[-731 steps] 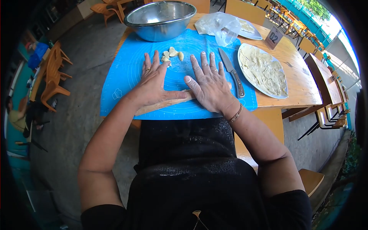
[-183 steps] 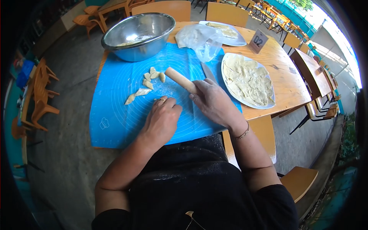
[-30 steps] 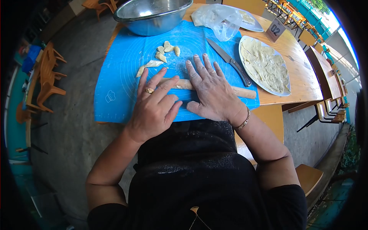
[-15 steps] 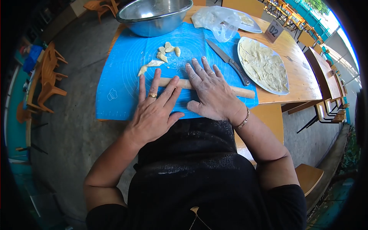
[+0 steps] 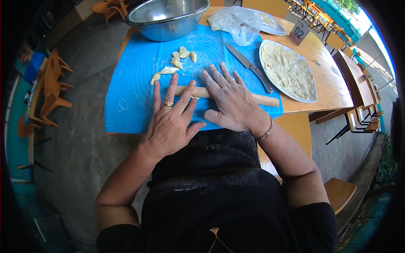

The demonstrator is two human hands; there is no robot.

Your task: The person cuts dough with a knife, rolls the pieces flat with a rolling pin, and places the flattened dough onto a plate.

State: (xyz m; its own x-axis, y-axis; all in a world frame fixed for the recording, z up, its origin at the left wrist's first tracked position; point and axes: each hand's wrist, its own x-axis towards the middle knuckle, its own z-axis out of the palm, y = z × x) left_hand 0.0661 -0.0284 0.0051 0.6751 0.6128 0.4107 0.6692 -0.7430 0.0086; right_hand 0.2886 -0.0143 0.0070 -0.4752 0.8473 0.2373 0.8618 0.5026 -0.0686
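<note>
A wooden rolling pin (image 5: 266, 100) lies crosswise on a floured blue silicone mat (image 5: 130, 86). My left hand (image 5: 172, 118) rests over its left part, fingers spread, with a ring on one finger. Flat on the pin's middle lies my right hand (image 5: 230, 98), dusted with flour, its fingers stretched out and thumb apart. A sliver of pale dough shows at the pin's near edge between the hands; the rest of it is hidden. Beyond the pin are several small cut dough pieces (image 5: 176, 63). A knife (image 5: 249, 66) with a dark handle is on the mat's right side.
A large steel bowl (image 5: 168, 21) stands at the back left. To the right sits a white plate (image 5: 313, 99) of flattened dough sheets. A plastic bag (image 5: 240, 26), a second plate (image 5: 279, 29) and a number 02 sign (image 5: 299, 32) are at the back of the wooden table (image 5: 331, 90).
My left fingers have shifted slightly on the rolling pin, and a bit of dough now shows at its near edge. The view has moved slightly; other things stay put.
</note>
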